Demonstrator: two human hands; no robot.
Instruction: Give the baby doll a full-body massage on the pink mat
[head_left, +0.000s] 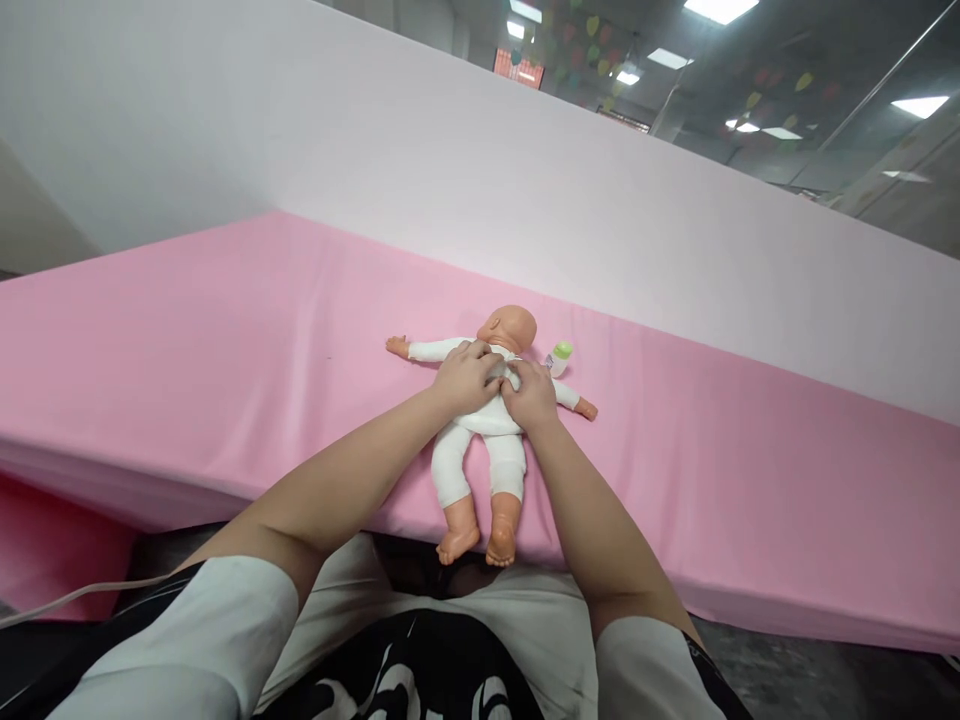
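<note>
A baby doll with a white cloth body and limbs lies on the pink-covered table, its feet toward me and its head turned aside. My left hand rests flat on the left side of the doll's upper body, fingers stretched out toward the neck. On the other side of the chest lies my right hand, its fingers partly bent over the white cloth and its thumb close to my left one. Just past the doll's right-side arm is a small bottle with a green cap.
The pink cloth drapes over the table and hangs past its front edge. A white wall runs along the back, with a window above it. A pale cable passes at the lower left.
</note>
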